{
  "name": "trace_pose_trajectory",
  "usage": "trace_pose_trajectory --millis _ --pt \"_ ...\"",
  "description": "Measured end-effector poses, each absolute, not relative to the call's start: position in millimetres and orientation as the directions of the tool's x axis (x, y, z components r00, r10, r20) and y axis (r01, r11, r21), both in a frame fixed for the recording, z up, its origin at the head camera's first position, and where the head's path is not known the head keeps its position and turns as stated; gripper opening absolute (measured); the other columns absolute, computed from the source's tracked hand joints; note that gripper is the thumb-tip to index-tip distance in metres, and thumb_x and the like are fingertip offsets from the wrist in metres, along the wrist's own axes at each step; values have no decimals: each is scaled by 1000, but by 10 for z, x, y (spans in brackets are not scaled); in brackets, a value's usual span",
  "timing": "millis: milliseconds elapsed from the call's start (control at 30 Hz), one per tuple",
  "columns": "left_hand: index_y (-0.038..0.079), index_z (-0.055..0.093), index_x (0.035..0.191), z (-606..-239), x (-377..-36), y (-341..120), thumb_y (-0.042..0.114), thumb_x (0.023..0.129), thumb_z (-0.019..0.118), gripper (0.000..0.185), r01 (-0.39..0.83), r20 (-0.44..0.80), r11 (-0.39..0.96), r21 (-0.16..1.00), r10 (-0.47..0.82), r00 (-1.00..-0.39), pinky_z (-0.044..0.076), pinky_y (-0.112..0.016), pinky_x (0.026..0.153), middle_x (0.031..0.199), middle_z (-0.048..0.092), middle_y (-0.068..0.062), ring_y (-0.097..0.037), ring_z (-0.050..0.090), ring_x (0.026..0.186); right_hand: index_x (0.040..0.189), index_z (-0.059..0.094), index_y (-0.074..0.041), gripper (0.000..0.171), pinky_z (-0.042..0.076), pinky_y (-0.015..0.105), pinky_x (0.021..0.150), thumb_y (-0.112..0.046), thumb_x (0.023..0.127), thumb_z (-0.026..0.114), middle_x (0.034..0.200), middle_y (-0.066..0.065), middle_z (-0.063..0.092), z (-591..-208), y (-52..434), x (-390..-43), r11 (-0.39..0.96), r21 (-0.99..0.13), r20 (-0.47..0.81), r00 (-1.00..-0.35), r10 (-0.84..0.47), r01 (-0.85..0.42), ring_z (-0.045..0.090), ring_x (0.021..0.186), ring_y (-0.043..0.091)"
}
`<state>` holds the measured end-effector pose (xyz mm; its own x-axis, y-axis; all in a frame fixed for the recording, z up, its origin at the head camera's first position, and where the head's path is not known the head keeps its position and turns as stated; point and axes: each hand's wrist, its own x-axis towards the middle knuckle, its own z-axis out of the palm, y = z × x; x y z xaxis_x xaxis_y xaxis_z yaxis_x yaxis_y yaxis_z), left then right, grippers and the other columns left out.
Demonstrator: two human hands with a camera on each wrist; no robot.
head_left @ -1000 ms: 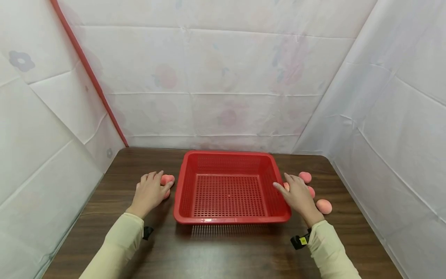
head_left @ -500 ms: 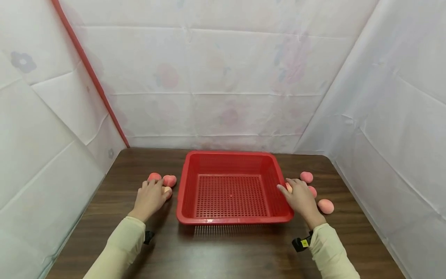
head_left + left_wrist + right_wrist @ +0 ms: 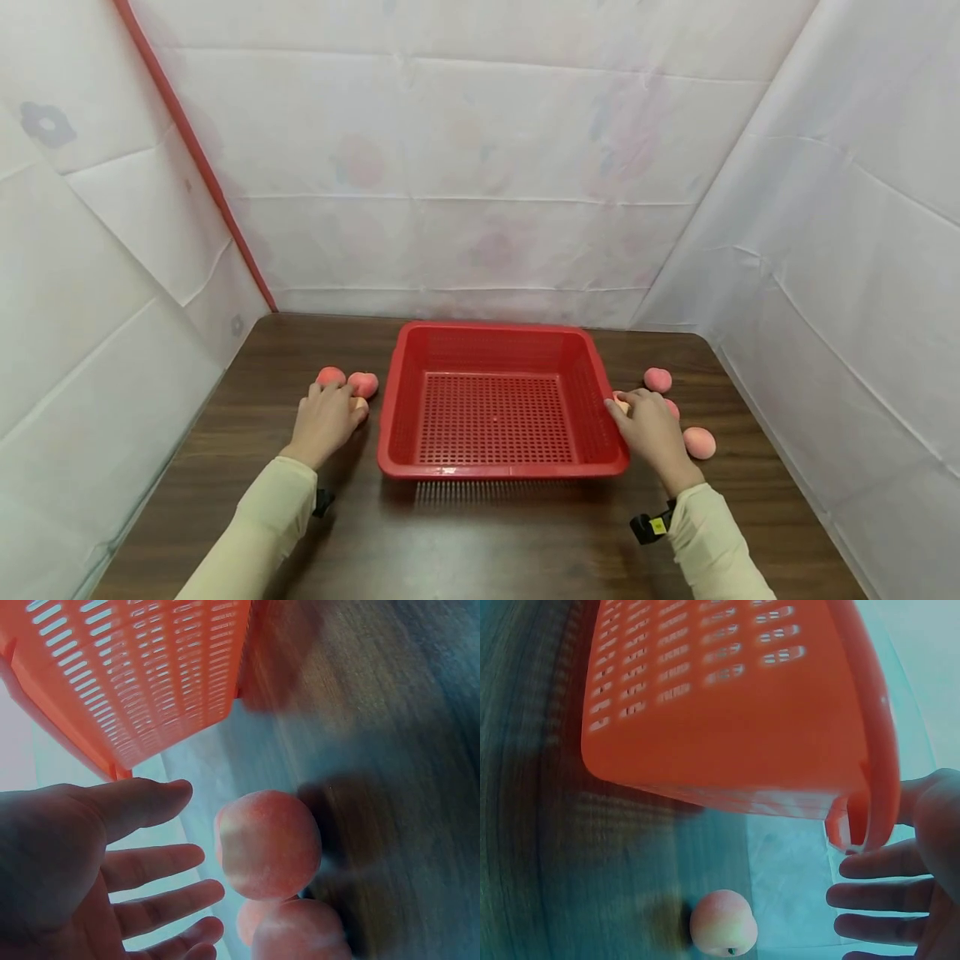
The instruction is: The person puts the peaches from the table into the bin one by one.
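Note:
A red slotted basket (image 3: 498,400) sits empty in the middle of the dark wooden table (image 3: 480,533). Three pink peaches lie to its left: two in the open (image 3: 331,377) (image 3: 363,383), and a third peach (image 3: 361,406) at my left hand's fingertips. In the left wrist view my left hand (image 3: 90,862) is spread, its fingers beside a peach (image 3: 268,844) without gripping it. My right hand (image 3: 654,429) lies flat by the basket's right wall, fingers over one peach (image 3: 621,402). In the right wrist view its fingers (image 3: 877,896) are straight and hold nothing.
More peaches lie right of the basket: one behind the hand (image 3: 657,379), one beside the knuckles (image 3: 672,408), one nearer the table's edge (image 3: 699,442). White sheeting (image 3: 480,167) walls in the table on three sides. A black strap (image 3: 647,525) shows at the right wrist.
My left hand has drawn back a little, uncovering two peaches behind it. My right hand has shifted slightly right and closer to the peach beside the basket wall.

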<state>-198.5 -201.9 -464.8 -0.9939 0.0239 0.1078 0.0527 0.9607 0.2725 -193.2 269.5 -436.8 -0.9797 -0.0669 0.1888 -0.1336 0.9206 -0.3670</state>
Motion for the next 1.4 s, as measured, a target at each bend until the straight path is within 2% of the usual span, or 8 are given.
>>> trace_pose_trajectory --millis 233,333,467,667,833,933,1167,1400 --pt "-1 66 109 -4704 -2005 -2011 21 89 64 31 44 88 963 267 21 -996 46 -58 77 97 60 -21 -42 51 91 97 73 5 35 53 52 80 -28 93 64 102 24 68 -4432 2705 -1933 918 -365 179 -979 -95 -155 62 94 37" --pt "0 67 110 -4716 -2021 -2003 20 88 64 30 51 104 962 268 24 -994 46 -58 76 94 61 -20 -41 52 90 99 73 5 35 52 53 81 -28 93 63 104 24 68 -4443 2707 -1934 917 -369 179 -980 -91 -153 61 97 39" --pt "2 67 98 -4718 -2051 -1992 19 87 63 20 58 127 963 264 25 -992 47 -55 68 87 60 -17 -38 52 83 107 71 6 39 52 52 81 -30 94 63 107 24 67 -4438 2706 -1931 920 -366 175 -981 -81 -141 60 98 38" --pt "5 64 83 -4779 -2049 -1993 17 86 61 13 41 113 968 246 14 -994 45 -49 60 79 55 -13 -34 51 73 103 72 4 37 53 48 76 -31 92 66 98 20 68 -4471 2703 -1904 918 -367 171 -981 -91 -150 60 89 33" --pt "3 66 91 -4806 -2058 -2001 14 84 65 14 79 127 964 254 47 -991 47 -52 67 79 60 -14 -37 53 78 100 73 2 34 52 45 72 -30 91 67 92 16 67 -4493 2721 -1895 920 -365 185 -980 -78 -142 60 84 29" --pt "-1 67 96 -4792 -2058 -2018 11 82 67 18 83 134 959 271 48 -990 47 -54 71 81 60 -18 -39 53 80 108 72 1 36 52 42 70 -31 91 67 91 13 67 -4488 2709 -1923 913 -373 203 -975 -91 -163 61 83 27" --pt "-1 65 88 -4772 -2049 -2038 9 82 65 11 86 126 954 287 52 -991 48 -53 72 78 59 -17 -38 54 80 97 73 2 34 50 38 65 -31 89 69 85 14 65 -4451 2695 -1929 922 -351 214 -973 -89 -162 58 76 22" --pt "0 66 90 -4782 -2058 -2038 10 82 68 13 101 125 957 271 69 -990 48 -55 74 76 61 -15 -38 56 79 97 72 2 34 48 36 63 -31 90 69 83 13 65 -4462 2713 -1904 920 -359 193 -977 -92 -158 58 74 21"
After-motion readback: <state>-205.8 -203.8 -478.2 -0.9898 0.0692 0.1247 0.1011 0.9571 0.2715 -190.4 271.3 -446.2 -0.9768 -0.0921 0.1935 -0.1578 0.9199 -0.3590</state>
